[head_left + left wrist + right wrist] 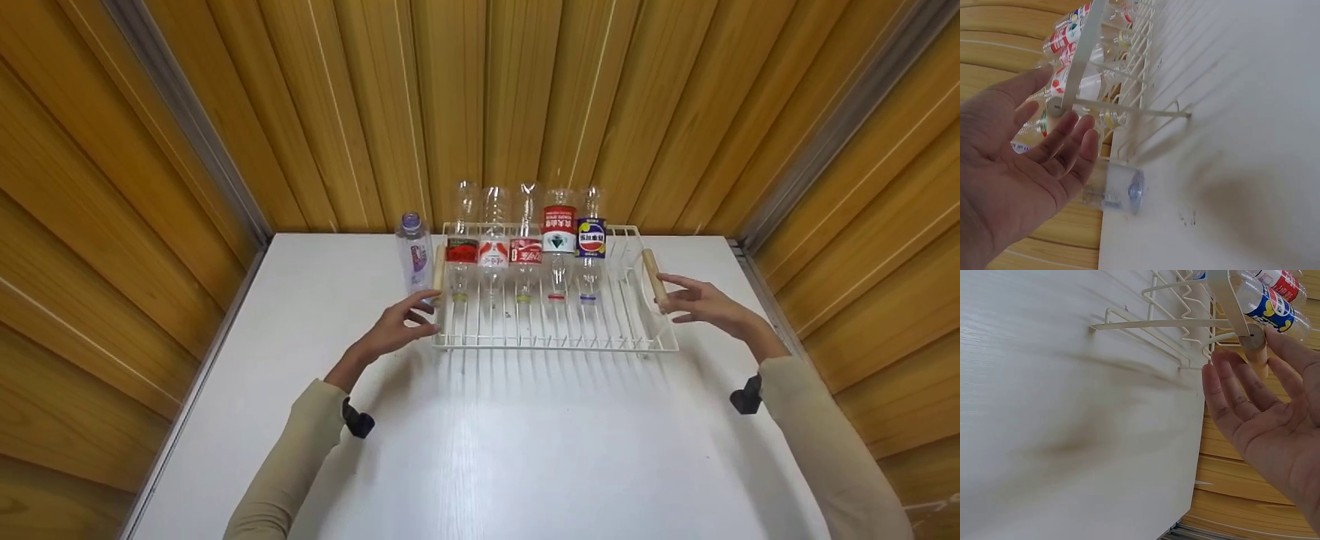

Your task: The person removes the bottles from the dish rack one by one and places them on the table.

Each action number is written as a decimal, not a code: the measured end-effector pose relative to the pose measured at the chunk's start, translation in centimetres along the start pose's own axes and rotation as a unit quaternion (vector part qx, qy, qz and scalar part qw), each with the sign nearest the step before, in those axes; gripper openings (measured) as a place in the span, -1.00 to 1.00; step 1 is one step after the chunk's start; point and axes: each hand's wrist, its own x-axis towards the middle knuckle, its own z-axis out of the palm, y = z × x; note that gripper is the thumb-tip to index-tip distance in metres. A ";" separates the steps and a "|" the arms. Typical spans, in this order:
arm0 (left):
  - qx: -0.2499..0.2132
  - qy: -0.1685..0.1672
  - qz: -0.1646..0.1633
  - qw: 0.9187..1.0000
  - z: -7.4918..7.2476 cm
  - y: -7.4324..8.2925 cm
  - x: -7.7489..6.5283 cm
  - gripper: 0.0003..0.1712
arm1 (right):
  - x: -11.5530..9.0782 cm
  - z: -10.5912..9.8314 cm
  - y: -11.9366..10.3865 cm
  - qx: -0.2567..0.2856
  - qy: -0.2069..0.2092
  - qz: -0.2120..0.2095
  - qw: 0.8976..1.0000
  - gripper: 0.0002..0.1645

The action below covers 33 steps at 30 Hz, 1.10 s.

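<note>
Beige sleeves [300,442], left fingers [1079,167] and right fingers [1220,402] spread around rack handles [652,266], white tabletop [525,450], wood-grain walls [517,90]

Beige sleeves [304,435], black wrist cameras [360,422]

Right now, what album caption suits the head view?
Left hand and right hand flank a white rack holding five bottles; another bottle stands alongside.
</note>
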 end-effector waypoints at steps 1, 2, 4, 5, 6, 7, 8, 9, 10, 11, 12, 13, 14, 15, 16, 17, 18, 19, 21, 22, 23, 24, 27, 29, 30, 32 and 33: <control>0.001 0.001 0.004 1.000 0.2 0.2 0.0 -0.23 | -0.1 0.0 0.0 0.003 0.004 -0.003 1.000 -0.12; 0.000 0.004 0.007 1.000 0.4 0.2 0.1 -0.23 | -0.3 -0.1 -0.1 0.007 0.007 -0.006 1.000 -0.13; -0.007 0.013 0.009 1.000 0.7 0.2 0.0 -0.23 | -0.4 -0.1 -0.2 0.011 0.011 -0.016 1.000 -0.15; -0.013 0.016 0.008 1.000 0.8 0.1 0.0 -0.22 | -0.5 -0.1 -0.3 0.014 0.014 -0.018 1.000 -0.15; -0.020 0.017 0.007 1.000 0.9 0.0 0.0 -0.21 | -0.5 -0.2 -0.4 0.014 0.018 -0.020 1.000 -0.16; -0.028 0.015 0.007 0.999 1.0 -0.1 -0.1 -0.21 | -0.5 -0.2 -0.5 0.012 0.020 -0.022 0.999 -0.16; -0.036 0.011 0.005 0.999 1.0 -0.2 -0.1 -0.20 | -0.5 -0.3 -0.5 0.008 0.022 -0.026 0.999 -0.17; -0.043 0.006 0.004 0.999 1.1 -0.3 -0.1 -0.19 | -0.4 -0.3 -0.6 0.004 0.026 -0.028 0.999 -0.18; -0.051 0.001 0.003 0.999 1.1 -0.4 -0.1 -0.19 | -0.4 -0.4 -0.8 0.002 0.030 -0.031 0.999 -0.19; -0.058 -0.002 -0.001 0.998 1.2 -0.5 -0.1 -0.18 | -0.4 -0.5 -1.0 0.000 0.034 -0.033 0.999 -0.21; -0.065 -0.004 -0.006 0.998 1.2 -0.5 0.0 -0.18 | -0.3 -0.6 -1.1 -0.004 0.038 -0.035 0.999 -0.22; -0.072 -0.006 -0.010 0.997 1.2 -0.5 0.0 -0.18 | -0.2 -0.6 -1.4 -0.005 0.041 -0.037 0.998 -0.23; -0.077 -0.006 -0.012 0.997 1.3 -0.6 0.1 -0.18 | -0.1 -0.7 -1.7 -0.006 0.044 -0.037 0.998 -0.23; -0.081 -0.004 -0.013 0.997 1.3 -0.5 0.2 -0.18 | 0.0 -0.8 -2.1 -0.005 0.047 -0.037 0.998 -0.24; -0.085 -0.002 -0.015 0.996 1.3 -0.5 0.3 -0.17 | 0.1 -0.8 -2.4 -0.006 0.050 -0.038 0.998 -0.24; -0.088 0.000 -0.017 0.996 1.4 -0.4 0.3 -0.17 | 0.2 -0.8 -2.8 -0.006 0.053 -0.039 0.998 -0.24; -0.092 0.002 -0.017 0.996 1.5 -0.3 0.4 -0.16 | 0.3 -0.8 -3.1 -0.003 0.057 -0.040 0.998 -0.24; -0.094 0.004 -0.014 0.995 1.4 -0.2 0.4 -0.15 | 0.6 -0.7 -3.4 -0.002 0.058 -0.042 0.997 -0.24; -0.098 0.005 -0.014 0.995 1.5 -0.2 0.4 -0.14 | 1.1 -0.4 -4.1 -0.001 0.061 -0.047 0.997 -0.25; -0.101 0.004 -0.015 0.995 1.5 -0.1 0.4 -0.13 | 1.3 -0.2 -4.3 -0.002 0.062 -0.047 0.997 -0.26; -0.102 0.003 -0.015 0.995 1.6 -0.1 0.4 -0.13 | 1.5 0.0 -4.5 -0.002 0.062 -0.047 0.997 -0.26; -0.102 0.002 -0.013 0.995 1.6 0.0 0.5 -0.13 | 1.8 0.1 -4.7 -0.003 0.061 -0.046 0.997 -0.27; -0.097 -0.003 -0.002 0.995 1.7 0.0 0.5 -0.13 | 2.5 0.7 -5.3 -0.002 0.055 -0.041 0.998 -0.27; -0.091 -0.002 0.006 0.996 1.6 0.0 0.5 -0.14 | 3.2 1.2 -5.6 0.002 0.048 -0.036 0.998 -0.27; -0.090 -0.002 0.009 0.996 1.5 0.0 0.5 -0.14 | 3.6 1.4 -5.7 0.005 0.044 -0.033 0.998 -0.27; -0.084 -0.004 0.015 0.996 1.3 -0.2 0.6 -0.14 | 4.4 1.9 -6.1 0.008 0.038 -0.025 0.999 -0.25; -0.081 -0.006 0.017 0.997 1.1 -0.3 0.6 -0.14 | 4.8 2.1 -6.3 0.011 0.036 -0.020 0.999 -0.24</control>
